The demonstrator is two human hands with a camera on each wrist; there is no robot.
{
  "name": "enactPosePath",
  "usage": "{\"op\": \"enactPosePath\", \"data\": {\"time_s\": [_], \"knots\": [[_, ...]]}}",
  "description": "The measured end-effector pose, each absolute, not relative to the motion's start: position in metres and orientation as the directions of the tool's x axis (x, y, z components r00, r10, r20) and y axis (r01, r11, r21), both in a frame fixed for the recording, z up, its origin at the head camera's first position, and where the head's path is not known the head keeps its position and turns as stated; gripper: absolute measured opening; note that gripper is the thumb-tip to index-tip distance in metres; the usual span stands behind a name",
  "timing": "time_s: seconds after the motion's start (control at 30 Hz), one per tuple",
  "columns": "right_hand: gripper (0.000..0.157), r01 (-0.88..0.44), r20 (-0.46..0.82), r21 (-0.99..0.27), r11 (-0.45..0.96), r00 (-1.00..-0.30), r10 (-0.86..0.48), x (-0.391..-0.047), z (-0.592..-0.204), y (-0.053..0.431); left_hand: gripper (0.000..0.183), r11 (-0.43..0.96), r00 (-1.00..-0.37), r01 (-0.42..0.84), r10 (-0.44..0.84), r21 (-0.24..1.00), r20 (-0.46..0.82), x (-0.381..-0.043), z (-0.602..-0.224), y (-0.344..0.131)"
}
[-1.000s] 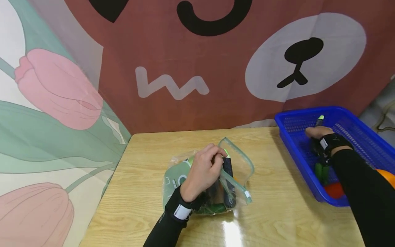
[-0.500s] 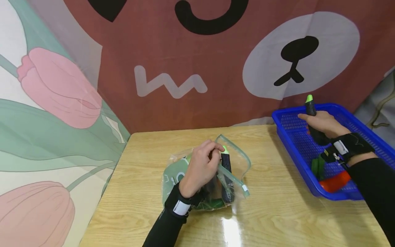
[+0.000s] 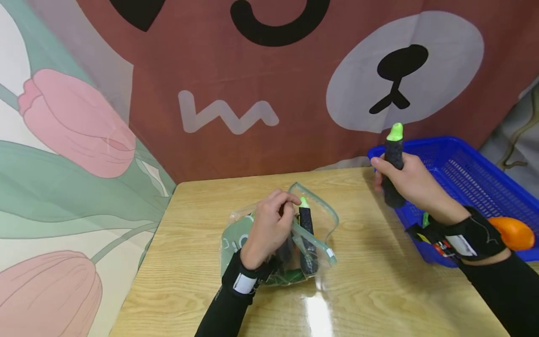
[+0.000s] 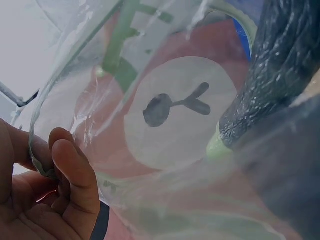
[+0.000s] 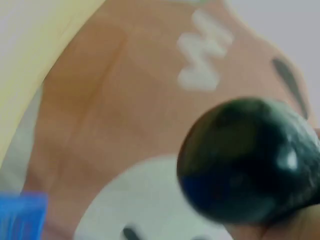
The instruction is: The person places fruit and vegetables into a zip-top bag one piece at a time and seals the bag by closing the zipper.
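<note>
My left hand (image 3: 269, 229) pinches the rim of a clear zip bag (image 3: 236, 236) with green print, its mouth spread towards the right. Inside the bag lies a dark eggplant (image 3: 309, 252) with a light green tip; its wrinkled skin (image 4: 280, 65) shows close up in the left wrist view. In my right hand (image 3: 417, 185) is a second eggplant (image 3: 393, 152), gripped round the middle, green end up, over the left rim of a blue basket (image 3: 480, 171). The rounded dark end (image 5: 245, 160) of this held eggplant fills much of the right wrist view.
An orange, rounded item (image 3: 511, 232) lies in the basket, partly behind my right wrist. Both bag and basket rest on a wooden table (image 3: 358, 290). Behind it hangs a printed cloth (image 3: 252, 154) with a bear face.
My right hand has lifted the eggplant out of the basket and brought it left, turning it more upright. The left hand keeps its hold on the bag rim.
</note>
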State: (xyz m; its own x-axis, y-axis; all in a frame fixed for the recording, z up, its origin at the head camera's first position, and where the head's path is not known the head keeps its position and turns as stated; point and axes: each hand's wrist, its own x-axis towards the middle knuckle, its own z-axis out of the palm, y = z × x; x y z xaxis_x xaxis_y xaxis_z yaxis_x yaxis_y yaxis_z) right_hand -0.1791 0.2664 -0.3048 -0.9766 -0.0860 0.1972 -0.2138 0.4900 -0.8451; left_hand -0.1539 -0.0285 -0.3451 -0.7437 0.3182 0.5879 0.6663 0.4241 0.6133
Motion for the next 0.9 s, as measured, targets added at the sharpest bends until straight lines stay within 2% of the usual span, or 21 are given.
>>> {"op": "enactPosePath", "data": {"time_s": [0.13,0.27,0.53,0.63,0.8,0.9], "knots": [[0.032,-0.371,0.331,-0.831,0.414,-0.928,-0.168,-0.169,-0.306,0.241,0.026,0.422,-0.747,0.662,0.305,0.619,0.591,-0.154,-0.344,-0.029],[0.03,-0.425,0.39,-0.808,0.408,-0.905,-0.17,-0.166,-0.314,0.221,0.026,0.427,-0.746,0.662,0.296,0.616,0.597,-0.155,-0.344,-0.029],[0.019,-0.412,0.357,-0.89,0.196,-0.896,-0.265,-0.172,-0.333,0.193,0.026,0.435,-0.724,0.683,0.298,0.587,0.622,-0.156,-0.343,-0.028],[0.02,-0.368,0.322,-0.925,0.091,-0.891,-0.32,-0.175,-0.34,0.188,0.026,0.435,-0.716,0.691,0.298,0.578,0.631,-0.158,-0.343,-0.027],[0.029,-0.276,0.246,-0.961,0.021,-0.885,-0.395,-0.181,-0.351,0.18,0.025,0.44,-0.708,0.698,0.3,0.565,0.64,-0.158,-0.341,-0.025],[0.03,-0.291,0.246,-0.956,0.043,-0.871,-0.425,-0.184,-0.355,0.174,0.024,0.438,-0.706,0.699,0.3,0.565,0.641,-0.159,-0.34,-0.025]]}}
